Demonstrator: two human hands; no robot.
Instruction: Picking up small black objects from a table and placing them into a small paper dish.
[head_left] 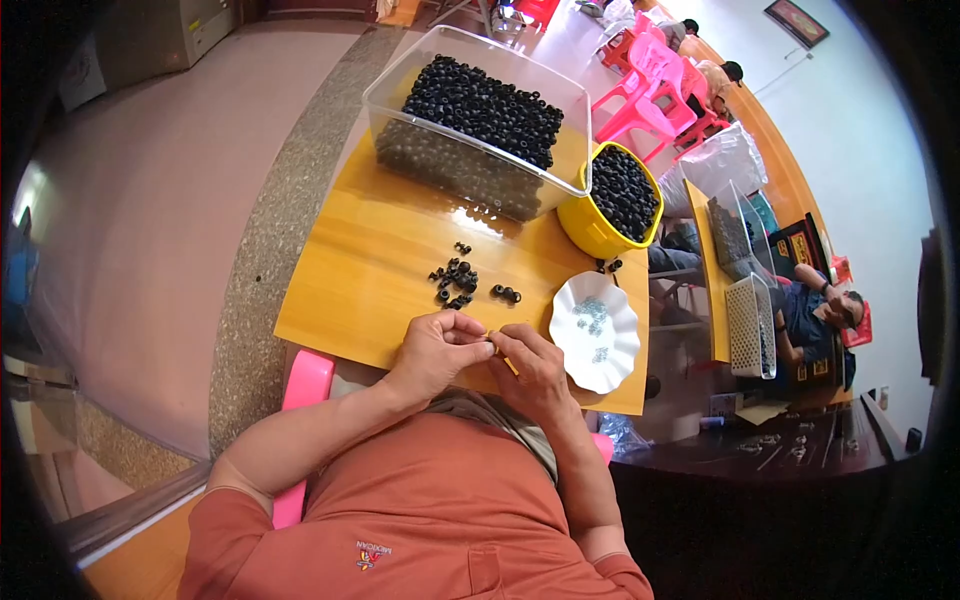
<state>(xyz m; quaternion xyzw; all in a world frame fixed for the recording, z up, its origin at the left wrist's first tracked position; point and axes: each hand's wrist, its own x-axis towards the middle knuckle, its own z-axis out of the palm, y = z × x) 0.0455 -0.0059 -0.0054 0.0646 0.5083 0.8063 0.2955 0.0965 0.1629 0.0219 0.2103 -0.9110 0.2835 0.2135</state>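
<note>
Close together at the table's near edge, my left hand (438, 352) and my right hand (535, 368) meet with fingers pinched. Whatever small piece sits between the fingertips is too little and too covered to name. Just beyond my left hand lies a loose pile of small round black parts (455, 280), and a short row of similar black parts (506, 294) is beside it. To the right of my right hand rests a white scalloped plate (622, 345) holding small clear, bluish pieces (592, 315).
A clear plastic bin (385, 150) full of black parts stands at the table's far side. Beside it is a yellow tub (585, 228) of black parts. Pink chairs (650, 85) and a seated person (810, 310) near a white basket (748, 325) are at right.
</note>
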